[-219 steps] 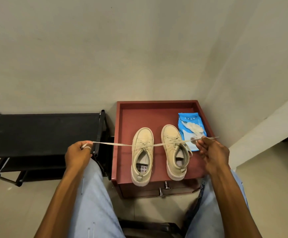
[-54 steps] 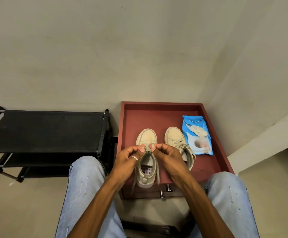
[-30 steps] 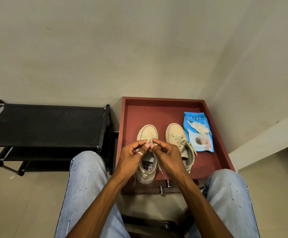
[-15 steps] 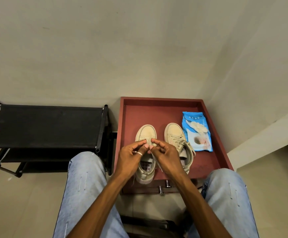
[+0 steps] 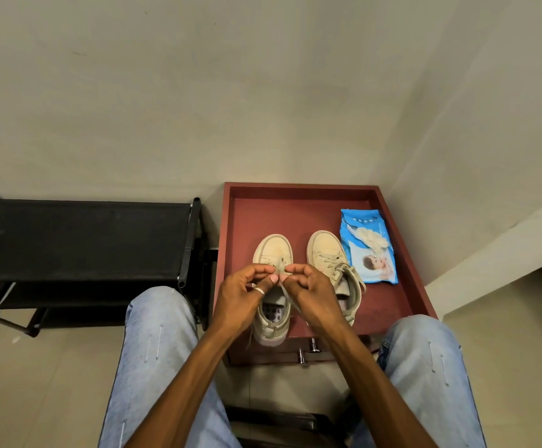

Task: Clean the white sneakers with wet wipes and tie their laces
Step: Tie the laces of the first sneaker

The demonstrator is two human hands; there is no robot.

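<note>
Red-brown counter (image 5: 295, 215) by a bare wall (image 5: 263, 92): left hand (image 5: 240, 295) and right hand (image 5: 308, 292) pinch the soft, limp lace (image 5: 281, 270) above the left white sneaker (image 5: 274, 250) standing there, probably best held near its knot.

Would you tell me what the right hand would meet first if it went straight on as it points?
Likely the left hand, whose fingertips almost meet the right hand at the lace; past that, the sneaker, though depth is unclear.
</note>
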